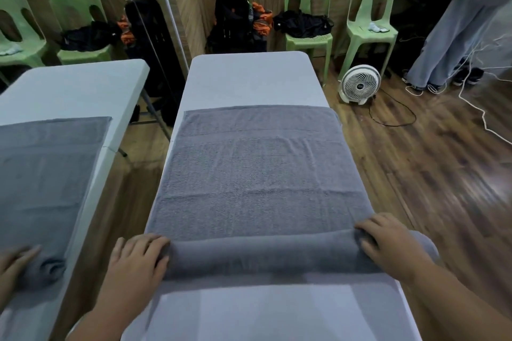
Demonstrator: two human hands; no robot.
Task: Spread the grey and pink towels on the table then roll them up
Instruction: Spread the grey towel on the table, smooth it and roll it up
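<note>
Bare white tabletop [266, 313] nearest, with two forearms coming in from the bottom corners. Left hand [138, 255] palm down on the left end of the towel roll [263, 256], fingers spread and slightly curled, fingertips [162, 239] resting on the roll's upper side, wrist angled in from the lower left. Right hand [388, 243] likewise palm down on the right end, fingers draped forward over the crest, forearm running off to the lower right corner. Neither hand closed around the cloth; both open and pressing flat on top, nothing pinched between thumb and fingers as far as can be seen. Grey towel [257, 174] partly rolled: thick roll lying crosswise near the front edge of the table, spanning nearly its full width, the remainder spread flat away from the body with faint creases across it and its far hem square to the table. Past that hem, more bare white table surface up to the far end. No sure sighting of a pink towel. Mirror [69, 147] on the left, repeating table, towel and a hand. Beyond, wood floor, white floor fan [360, 84] with black cord, green plastic chairs [370, 19] along the wall, dark bags [303, 23] on one seat, and a standing person's trouser legs [448, 44] at far right.
</note>
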